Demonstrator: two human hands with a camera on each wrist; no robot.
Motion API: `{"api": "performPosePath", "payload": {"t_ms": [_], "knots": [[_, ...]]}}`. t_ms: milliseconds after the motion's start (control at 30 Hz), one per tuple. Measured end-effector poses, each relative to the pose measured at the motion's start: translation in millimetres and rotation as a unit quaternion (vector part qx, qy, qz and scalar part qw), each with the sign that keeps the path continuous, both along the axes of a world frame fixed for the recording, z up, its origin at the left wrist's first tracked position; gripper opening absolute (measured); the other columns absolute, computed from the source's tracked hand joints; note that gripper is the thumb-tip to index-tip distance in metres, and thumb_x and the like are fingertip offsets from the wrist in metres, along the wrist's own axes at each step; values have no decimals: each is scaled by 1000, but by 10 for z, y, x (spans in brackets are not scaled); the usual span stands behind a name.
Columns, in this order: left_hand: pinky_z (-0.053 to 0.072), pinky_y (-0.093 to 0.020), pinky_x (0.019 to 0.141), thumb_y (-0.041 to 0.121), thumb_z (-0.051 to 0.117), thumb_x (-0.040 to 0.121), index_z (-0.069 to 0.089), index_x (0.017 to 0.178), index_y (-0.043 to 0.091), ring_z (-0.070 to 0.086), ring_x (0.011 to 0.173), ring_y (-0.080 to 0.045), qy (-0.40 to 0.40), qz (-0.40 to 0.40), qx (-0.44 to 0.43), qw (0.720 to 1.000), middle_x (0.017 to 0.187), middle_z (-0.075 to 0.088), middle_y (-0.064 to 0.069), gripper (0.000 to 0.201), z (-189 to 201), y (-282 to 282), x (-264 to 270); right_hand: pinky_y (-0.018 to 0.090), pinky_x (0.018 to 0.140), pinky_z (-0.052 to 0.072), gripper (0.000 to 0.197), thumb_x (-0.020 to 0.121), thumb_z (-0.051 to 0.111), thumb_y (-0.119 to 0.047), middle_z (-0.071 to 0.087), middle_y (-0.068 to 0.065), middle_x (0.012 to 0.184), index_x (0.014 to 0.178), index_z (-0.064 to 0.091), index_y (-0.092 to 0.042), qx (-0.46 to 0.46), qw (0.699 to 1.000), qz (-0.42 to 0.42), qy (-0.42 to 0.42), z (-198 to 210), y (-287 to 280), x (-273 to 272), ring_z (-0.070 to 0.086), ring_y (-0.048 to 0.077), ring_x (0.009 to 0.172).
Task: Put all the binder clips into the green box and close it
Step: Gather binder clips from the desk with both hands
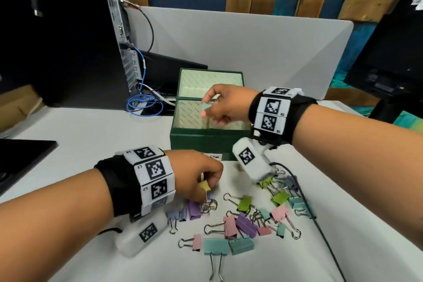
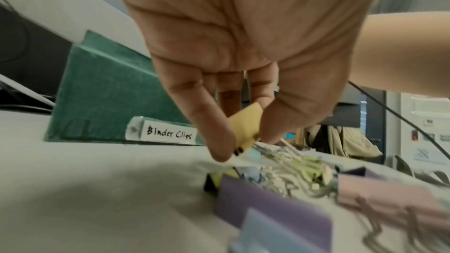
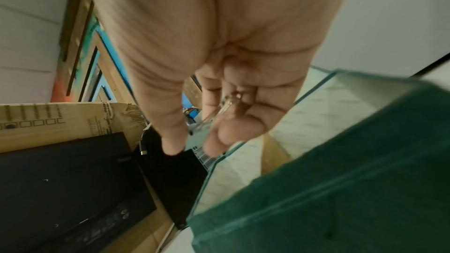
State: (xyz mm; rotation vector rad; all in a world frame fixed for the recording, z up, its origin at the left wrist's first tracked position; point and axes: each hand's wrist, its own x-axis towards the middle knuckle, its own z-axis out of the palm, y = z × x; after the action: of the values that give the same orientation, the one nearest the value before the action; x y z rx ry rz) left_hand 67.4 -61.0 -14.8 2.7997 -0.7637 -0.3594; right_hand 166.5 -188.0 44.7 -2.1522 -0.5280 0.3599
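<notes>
The green box (image 1: 206,142) stands open on the white table, its lid (image 1: 210,80) upright behind it; a label (image 2: 170,134) on its front reads "Binder Clips". My right hand (image 1: 204,107) hovers over the box's inside and pinches a teal binder clip (image 1: 207,107); in the right wrist view only that clip's wire handles (image 3: 231,103) show against the fingers. My left hand (image 1: 211,184) pinches a yellow binder clip (image 1: 204,185) (image 2: 246,124) just above the table. Several pastel binder clips (image 1: 242,220) lie scattered in front of the box.
A black computer tower (image 1: 80,41) and a coiled blue cable (image 1: 144,103) stand left of the box. A grey divider (image 1: 251,52) runs behind it. A black cable (image 1: 320,231) crosses the table at the right, by the clips. A dark flat device (image 1: 20,158) lies at the far left.
</notes>
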Motion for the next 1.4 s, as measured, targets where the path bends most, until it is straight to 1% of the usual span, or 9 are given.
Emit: {"api": "performPosePath", "payload": {"t_ms": [200,367,533,633,733,933,1033,1233,1400], "knots": [[46,-27,67,8,68,75,50,73,34,50,68,-10,-2,62,-111,992,75,54,3,31,194,300,91,39,93,52,43,74,76,-21,64,3,101,112,55,-25,-75,993,-12,-89,-51,176,106,65,20,91],[54,-31,74,4,71,74,58,79,27,61,68,-18,-72,151,-235,958,76,64,-4,26,399,495,305,19,72,46,26,82,69,-20,59,-8,98,107,61,-24,-115,982,19,-145,-75,-139,-129,56,6,77],[51,-26,74,15,74,75,60,90,30,57,79,-14,-151,218,-309,913,94,61,0,25,541,508,598,22,77,46,24,85,64,-27,63,-9,94,108,60,-28,-294,941,124,-114,-99,-545,-458,56,5,78],[41,-20,81,19,73,77,59,114,27,53,99,-8,-133,219,-254,933,114,56,5,40,481,424,632,20,70,45,25,85,63,-25,62,-11,90,109,60,-30,-378,910,156,-65,-194,-787,-552,55,4,70],[39,-28,99,22,71,77,59,114,33,48,112,-9,-145,147,-201,958,124,51,7,40,419,302,531,24,68,47,21,83,65,-24,62,-7,86,103,61,-31,-409,900,145,-27,-307,-997,-570,55,9,65],[47,-25,94,29,67,82,62,110,33,58,100,-4,-3,-7,-90,996,96,57,23,29,324,-97,186,21,64,40,21,78,70,-28,54,-11,74,95,61,-36,-393,910,135,-8,-502,-1236,-631,47,7,64],[46,-22,86,33,66,81,60,112,37,56,99,-3,35,-50,-11,998,102,57,18,31,229,-273,75,21,66,41,22,78,71,-31,55,-10,77,96,60,-37,-380,914,139,-8,-540,-1250,-655,48,7,65],[48,-34,94,34,65,81,55,116,44,52,109,-8,49,-100,99,989,120,54,15,38,149,-563,-57,26,69,42,23,75,67,-49,53,-10,72,90,60,-32,-379,916,122,-52,-636,-1196,-677,49,8,67],[45,-33,91,28,66,82,53,122,38,50,114,-18,46,-139,192,971,125,51,5,43,103,-716,-12,31,74,47,22,73,73,-41,55,-9,77,86,57,-33,-380,914,140,-32,-604,-1122,-680,52,12,74]]}}
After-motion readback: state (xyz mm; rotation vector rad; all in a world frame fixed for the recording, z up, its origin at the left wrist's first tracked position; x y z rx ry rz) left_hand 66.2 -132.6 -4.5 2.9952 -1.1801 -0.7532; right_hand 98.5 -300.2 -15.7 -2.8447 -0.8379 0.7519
